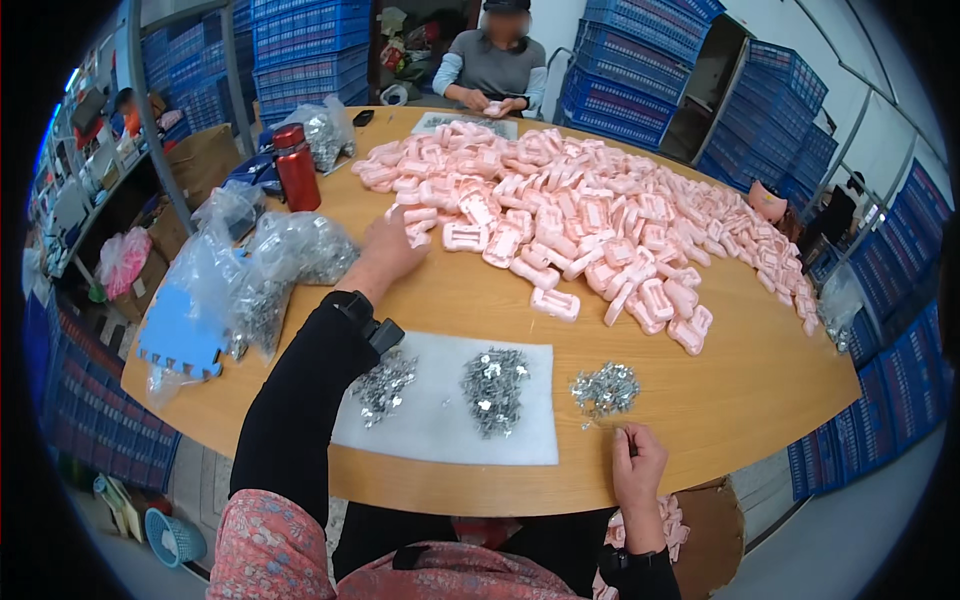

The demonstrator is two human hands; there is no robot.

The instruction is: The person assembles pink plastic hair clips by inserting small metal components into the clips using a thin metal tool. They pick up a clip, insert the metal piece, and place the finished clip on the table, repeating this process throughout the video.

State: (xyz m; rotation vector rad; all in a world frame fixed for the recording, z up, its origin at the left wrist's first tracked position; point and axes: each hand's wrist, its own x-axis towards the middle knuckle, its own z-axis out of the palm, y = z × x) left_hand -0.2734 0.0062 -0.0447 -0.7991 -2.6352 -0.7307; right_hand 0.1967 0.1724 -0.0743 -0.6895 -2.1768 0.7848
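Metal-clip heaps [493, 388] — three — one white mat [440, 420]

Round wooden table [700, 400], bare along the near right edge. Heaped across the far and right part, pink plastic pieces [600, 215]. At the near edge, a white sheet [440, 425] bearing two piles of small metal parts [492, 385]; just right of the sheet, a third pile [604, 388] lying straight on the wood. On the left, clear bags of metal parts [290, 250], a blue foam tile [180, 340] and a red bottle [296, 167] standing upright.
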